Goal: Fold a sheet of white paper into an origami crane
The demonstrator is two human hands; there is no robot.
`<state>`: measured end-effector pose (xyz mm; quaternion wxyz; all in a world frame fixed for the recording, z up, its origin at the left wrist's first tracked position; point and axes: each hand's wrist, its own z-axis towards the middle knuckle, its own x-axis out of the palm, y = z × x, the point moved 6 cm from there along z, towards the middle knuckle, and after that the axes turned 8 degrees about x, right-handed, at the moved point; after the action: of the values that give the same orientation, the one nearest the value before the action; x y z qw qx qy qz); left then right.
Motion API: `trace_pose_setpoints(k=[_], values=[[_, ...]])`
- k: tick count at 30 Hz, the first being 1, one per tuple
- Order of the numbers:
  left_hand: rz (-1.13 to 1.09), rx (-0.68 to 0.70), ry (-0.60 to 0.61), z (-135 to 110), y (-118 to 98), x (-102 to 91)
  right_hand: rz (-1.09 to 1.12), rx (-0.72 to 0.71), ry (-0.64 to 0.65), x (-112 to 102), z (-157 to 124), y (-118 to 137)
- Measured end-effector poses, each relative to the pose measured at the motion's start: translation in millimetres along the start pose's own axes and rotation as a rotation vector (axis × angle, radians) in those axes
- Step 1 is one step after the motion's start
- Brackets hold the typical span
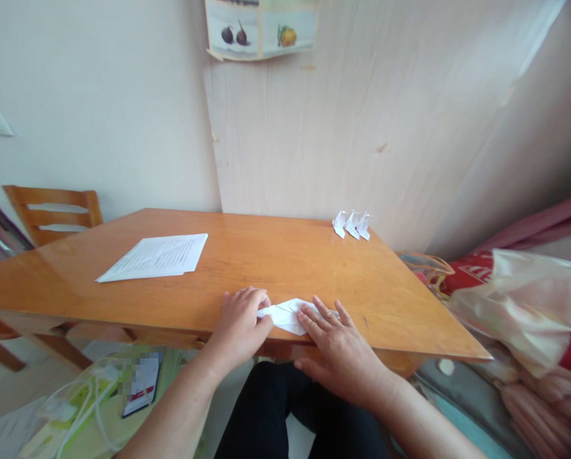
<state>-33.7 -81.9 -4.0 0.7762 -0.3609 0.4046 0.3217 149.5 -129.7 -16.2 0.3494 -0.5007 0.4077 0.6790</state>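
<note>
A small white folded paper piece [285,314] lies near the front edge of the wooden table [276,261]. My left hand [240,322] pinches its left end with curled fingers. My right hand [336,347] lies flat with fingers stretched out, pressing the paper's right part onto the table. At the table's far right, against the wall, stand three small folded white paper figures [351,224]. A stack of printed white sheets [156,256] lies on the table's left part.
A wooden chair [51,213] stands behind the table at left. Plastic bags [519,299] pile up at the right. On the floor at lower left lie a bag with white cables [85,401] and papers. A fruit picture [261,29] hangs on the wall.
</note>
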Motion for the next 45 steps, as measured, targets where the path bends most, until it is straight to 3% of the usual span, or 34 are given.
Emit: trace_pose_setpoints(k=[2,6,9,23,34,45], values=[[0.037,0.027,-0.076,-2.0,-8.6,-2.0,-0.001,0.010,0.009,-0.8,0.6,0.9],[0.088,0.251,0.053,-8.1,-41.8,14.2,0.003,0.007,0.011,-0.8,1.5,2.7],[0.128,0.299,0.109,-13.2,-52.9,25.8,0.000,0.002,-0.004,1.2,2.2,2.0],[0.228,0.309,0.088,-15.9,-52.1,37.7,-0.067,-0.016,-0.079,9.0,-8.8,-8.1],[0.291,0.337,0.055,-16.0,-49.8,41.1,-0.140,0.081,-0.065,4.7,-29.2,-39.8],[0.296,0.341,0.042,-14.5,-48.5,45.4,-0.211,0.217,-0.085,-12.0,-36.7,-55.3]])
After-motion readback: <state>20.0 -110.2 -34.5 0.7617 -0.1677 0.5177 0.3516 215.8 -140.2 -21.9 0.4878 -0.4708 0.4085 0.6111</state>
